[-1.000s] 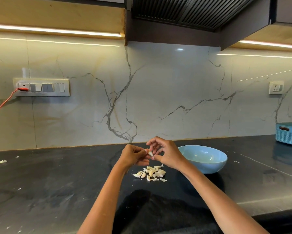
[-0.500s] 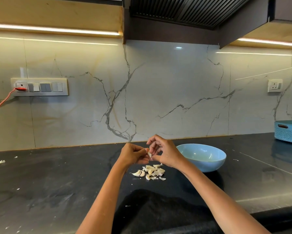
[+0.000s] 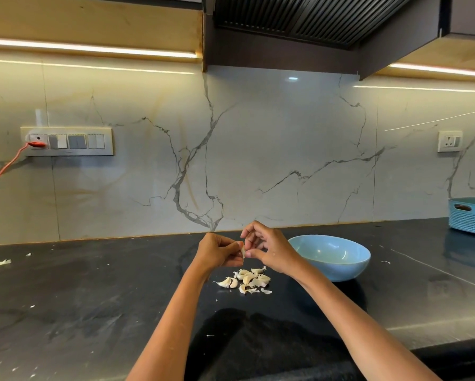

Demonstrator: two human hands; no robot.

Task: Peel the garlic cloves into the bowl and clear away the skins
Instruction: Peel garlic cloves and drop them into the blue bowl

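Both hands meet above the black counter, a little in front of the wall. My left hand [image 3: 218,253] grips a small pale garlic clove [image 3: 243,251] with curled fingers. My right hand [image 3: 266,248] pinches the same clove from the right with thumb and fingertips. Below the hands lies a pile of several garlic cloves [image 3: 248,280] in their skins on the counter. A light blue bowl [image 3: 338,266] stands just right of my right hand; nothing shows inside it from here.
A blue woven basket [image 3: 470,220] stands at the far right by the wall. Bits of garlic skin [image 3: 2,262] lie scattered on the left of the counter. A red cable [image 3: 8,167] hangs from the switch panel at left.
Both hands stay together on the clove with only small finger shifts. The pile and the bowl have not moved.
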